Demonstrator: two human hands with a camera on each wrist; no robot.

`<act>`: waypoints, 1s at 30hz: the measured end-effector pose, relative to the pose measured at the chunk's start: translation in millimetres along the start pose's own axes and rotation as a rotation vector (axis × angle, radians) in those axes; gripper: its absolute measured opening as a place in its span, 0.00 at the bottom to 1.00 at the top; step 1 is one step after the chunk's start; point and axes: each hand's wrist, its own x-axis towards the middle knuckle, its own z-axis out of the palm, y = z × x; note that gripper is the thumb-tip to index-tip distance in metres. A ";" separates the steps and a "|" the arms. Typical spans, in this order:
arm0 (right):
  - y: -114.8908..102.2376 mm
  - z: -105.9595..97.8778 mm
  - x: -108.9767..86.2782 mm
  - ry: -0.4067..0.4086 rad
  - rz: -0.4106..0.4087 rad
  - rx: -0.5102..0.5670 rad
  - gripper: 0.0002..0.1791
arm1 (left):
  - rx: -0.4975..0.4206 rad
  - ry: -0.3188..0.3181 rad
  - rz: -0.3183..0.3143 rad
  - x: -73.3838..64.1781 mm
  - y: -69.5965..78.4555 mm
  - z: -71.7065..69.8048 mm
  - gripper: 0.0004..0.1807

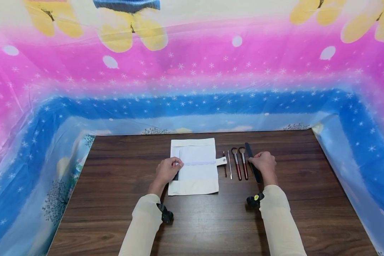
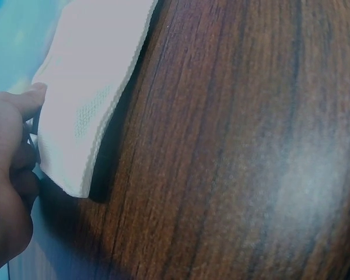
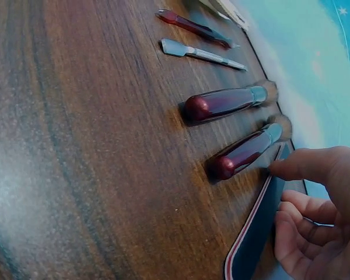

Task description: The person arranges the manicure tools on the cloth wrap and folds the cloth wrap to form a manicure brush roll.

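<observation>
A white fabric roll pouch (image 1: 198, 186) lies unfolded on the table, its snap strap (image 1: 220, 161) pointing right. My left hand (image 1: 168, 171) pinches the pouch's left edge; in the left wrist view the thumb lies along the cloth and the other fingers curl beneath. A dark piece (image 1: 176, 176) shows beside that hand, mostly hidden. On the right, my right hand (image 1: 265, 165) pinches a black nail file (image 3: 261, 224) with a red-and-white edge, thumb and fingers on either side. Left of the file lie two makeup brushes (image 1: 244, 168) with dark red handles.
Between pouch and brushes lie a silver cuticle pusher (image 1: 230, 167) and a slim dark red tool (image 3: 192, 26), partly under the strap in the head view. A printed cloth (image 1: 192, 103) rises behind the wooden table (image 1: 204, 227) and along both sides.
</observation>
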 end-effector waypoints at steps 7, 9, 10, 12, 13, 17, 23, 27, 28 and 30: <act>1.4 2.5 0.4 0.013 0.012 0.035 0.16 | 0.002 0.001 0.004 -0.7 -0.1 0.1 0.07; 1.0 3.1 0.8 0.030 0.010 0.042 0.15 | 0.002 0.001 0.007 -0.7 -0.1 0.1 0.07; 0.9 3.4 1.0 0.039 0.009 0.046 0.15 | 0.003 0.001 0.008 -0.5 -0.3 0.2 0.07; 1.9 4.2 2.2 0.055 0.006 0.052 0.14 | 0.003 0.002 0.008 -0.1 -0.7 0.5 0.07; 2.4 4.7 2.9 0.061 0.006 0.060 0.14 | 0.004 0.003 0.008 0.1 -0.9 0.6 0.07; 5.6 5.8 5.5 0.065 0.006 0.087 0.15 | 0.005 0.008 0.008 0.5 -1.0 1.0 0.07; 6.2 5.4 5.2 0.049 -0.014 0.129 0.15 | 0.006 0.011 0.012 0.8 -1.2 1.6 0.07; 6.9 4.6 6.4 0.036 -0.025 0.157 0.15 | 0.009 0.009 0.008 0.6 -1.4 1.6 0.07; 7.2 4.5 6.7 0.034 -0.025 0.164 0.15 | 0.007 0.008 0.007 0.6 -1.4 1.5 0.07; 8.0 4.3 7.2 0.030 -0.024 0.177 0.15 | 0.004 0.009 0.003 0.8 -1.7 1.3 0.07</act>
